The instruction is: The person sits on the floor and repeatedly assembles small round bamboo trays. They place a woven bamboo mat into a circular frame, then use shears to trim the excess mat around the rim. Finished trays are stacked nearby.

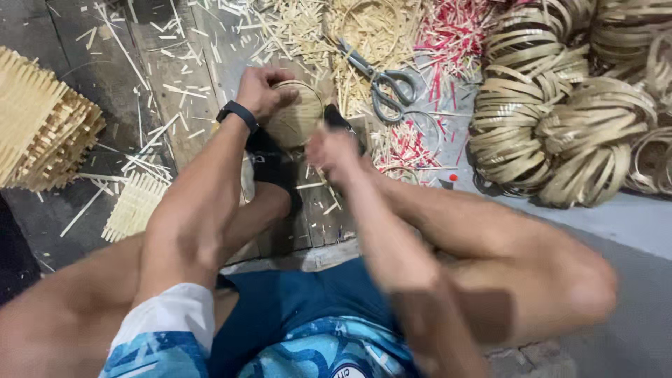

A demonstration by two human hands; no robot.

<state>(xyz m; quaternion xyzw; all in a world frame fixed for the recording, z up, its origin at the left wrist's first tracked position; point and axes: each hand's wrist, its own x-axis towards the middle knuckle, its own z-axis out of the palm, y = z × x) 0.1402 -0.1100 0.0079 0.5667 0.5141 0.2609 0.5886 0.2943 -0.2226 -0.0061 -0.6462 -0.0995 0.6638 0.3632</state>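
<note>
I sat on the floor with my knees up, and my left hand (pixel 262 89) was closed on the top edge of a small round woven bamboo piece (pixel 297 115), holding it firmly. This piece stood on the wooden board (pixel 210 63) in front of me, between my two hands and just above my black sock (pixel 273 164). My right hand (pixel 332 150) was at the lower right side of the piece, but it was blurred, so I cannot tell if its fingers were closed or apart. On my left wrist I wore a black band (pixel 236 113). Grey scissors (pixel 381 80) lay near the piece, on thin bamboo sticks. Coils of bamboo strips (pixel 560 119) were well apart at my right, and a woven bamboo frame (pixel 42 126) at my left.
</note>
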